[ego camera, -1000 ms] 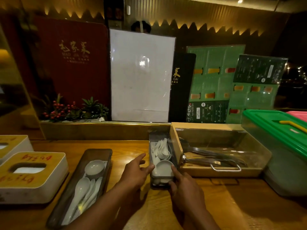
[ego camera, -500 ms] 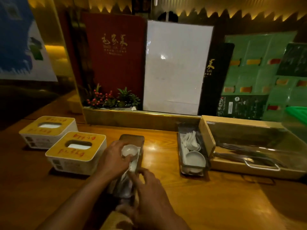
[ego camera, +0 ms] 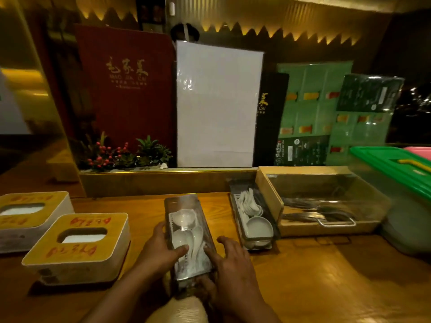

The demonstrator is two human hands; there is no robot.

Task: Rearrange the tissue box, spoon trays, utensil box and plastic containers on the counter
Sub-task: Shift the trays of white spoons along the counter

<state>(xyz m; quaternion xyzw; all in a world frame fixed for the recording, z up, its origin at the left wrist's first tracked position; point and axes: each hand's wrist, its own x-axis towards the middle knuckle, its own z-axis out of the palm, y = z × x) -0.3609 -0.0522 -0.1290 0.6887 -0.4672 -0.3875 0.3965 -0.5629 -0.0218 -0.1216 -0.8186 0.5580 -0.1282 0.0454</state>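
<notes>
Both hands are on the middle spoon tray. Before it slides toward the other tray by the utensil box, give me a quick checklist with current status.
1. Left hand on the middle spoon tray, thumb over its left rim: ok.
2. Right hand against the tray's right side: ok.
3. Bare counter between this tray and the second spoon tray: ok.
4. Spoons and small bowl lying inside the tray: ok.
5. Tray's near end seated flat: cannot tell, hands hide it.
6. Nearer tissue box apart from the tray: ok.

both hands, left hand (ego camera: 161, 250) and right hand (ego camera: 233, 271), clasp the spoon tray (ego camera: 186, 220).
</notes>
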